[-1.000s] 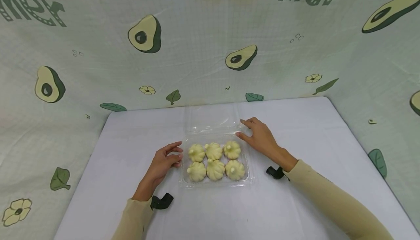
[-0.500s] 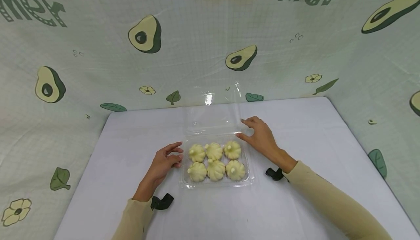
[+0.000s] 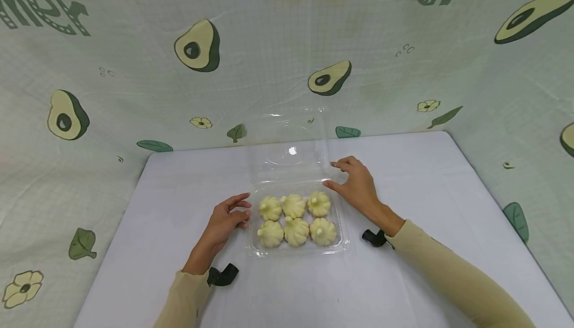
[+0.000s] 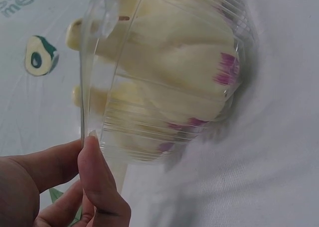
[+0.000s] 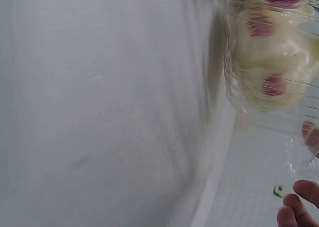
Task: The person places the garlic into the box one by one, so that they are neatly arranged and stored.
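Several pale yellow garlic bulbs (image 3: 296, 231) with purple marks at the base sit in two rows in a clear plastic clamshell container (image 3: 299, 252). Its hinged lid (image 3: 291, 161) stands raised at the back, overlapping the wall cloth. My left hand (image 3: 226, 222) pinches the container's left rim between thumb and forefinger, as the left wrist view shows with the hand (image 4: 94, 182) at lower left. My right hand (image 3: 356, 183) is at the back right corner, thumb at the rim near the hinge, forefinger apart beside the lid's edge. In the right wrist view its fingers (image 5: 301, 192) are partly cut off.
A white cloth covers the table (image 3: 403, 163), its back edge close behind the raised lid. Behind hangs a pale cloth (image 3: 269, 44) printed with avocados and leaves. A black wrist mount (image 3: 222, 274) sits by the left sleeve, another black mount (image 3: 374, 238) by the right.
The lid, lying low toward the back one second ago, has swung up and now overlaps the wall cloth. Both hands have barely moved; the container has shifted very slightly to the right.
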### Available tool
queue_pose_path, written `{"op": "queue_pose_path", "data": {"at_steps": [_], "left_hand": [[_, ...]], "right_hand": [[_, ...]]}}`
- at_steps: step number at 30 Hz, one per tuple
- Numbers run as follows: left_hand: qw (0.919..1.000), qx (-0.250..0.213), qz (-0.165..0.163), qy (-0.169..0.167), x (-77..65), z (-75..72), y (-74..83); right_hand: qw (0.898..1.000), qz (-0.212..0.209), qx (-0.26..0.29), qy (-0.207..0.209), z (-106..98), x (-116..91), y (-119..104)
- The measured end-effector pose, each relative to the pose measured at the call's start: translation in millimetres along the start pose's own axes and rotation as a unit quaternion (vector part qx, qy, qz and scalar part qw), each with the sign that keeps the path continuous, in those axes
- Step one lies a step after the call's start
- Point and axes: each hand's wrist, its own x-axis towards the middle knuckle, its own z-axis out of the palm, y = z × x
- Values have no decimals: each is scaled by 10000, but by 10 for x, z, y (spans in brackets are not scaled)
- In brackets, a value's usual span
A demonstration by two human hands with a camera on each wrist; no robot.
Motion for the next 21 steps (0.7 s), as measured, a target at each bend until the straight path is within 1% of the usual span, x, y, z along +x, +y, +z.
{"op": "queue_pose_path", "data": {"at_steps": [7, 13, 21], "left_hand": [[10000, -22, -1, 23, 4, 17, 25], [10000, 10, 13, 30, -11, 28, 51], [10000, -25, 27, -80, -28, 32, 50]], "right_hand": [[9998, -60, 106, 162, -8, 18, 23], [9997, -161, 162, 101, -28, 31, 49], [9992, -308, 265, 3, -51, 11, 92]]}}
